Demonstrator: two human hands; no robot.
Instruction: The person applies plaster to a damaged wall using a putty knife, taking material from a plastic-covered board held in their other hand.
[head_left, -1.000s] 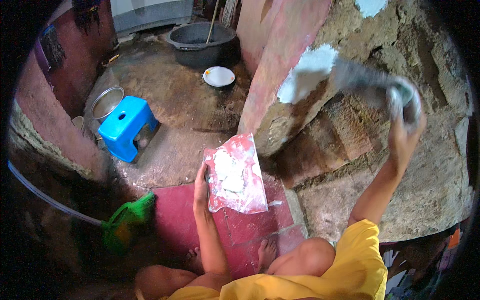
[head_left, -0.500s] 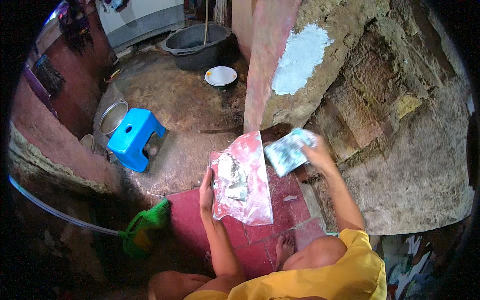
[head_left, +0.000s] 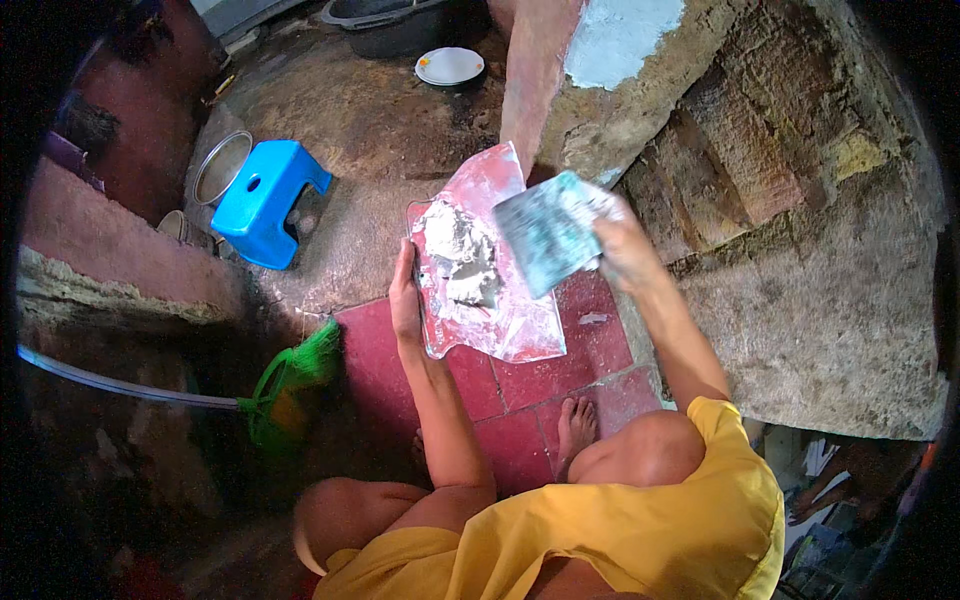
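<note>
My left hand [head_left: 408, 300] is closed on the left edge of an irregular red board [head_left: 530, 330], smeared white, with lumps of white paste [head_left: 455, 240] in its middle. Fingers of my right hand [head_left: 625, 250] wrap round a square, greenish spreading blade [head_left: 540, 235] coated in paste, held just over the board's right side, partly hiding it; whether the two touch I cannot tell. A white patch [head_left: 620, 35] marks the rough, crumbled wall [head_left: 780, 320] up at the right.
A blue stool [head_left: 262, 205] stands at the left beside a metal bowl [head_left: 222, 168]. A green broom [head_left: 300, 375] lies lower left. A dark tub [head_left: 380, 28] and white plate [head_left: 450, 64] are at the back. Red tiles [head_left: 450, 370] lie round my bare feet.
My right hand has brought the blade down and left from the wall's white patch to over the board. The board and both hands now appear higher in the picture than half a second ago.
</note>
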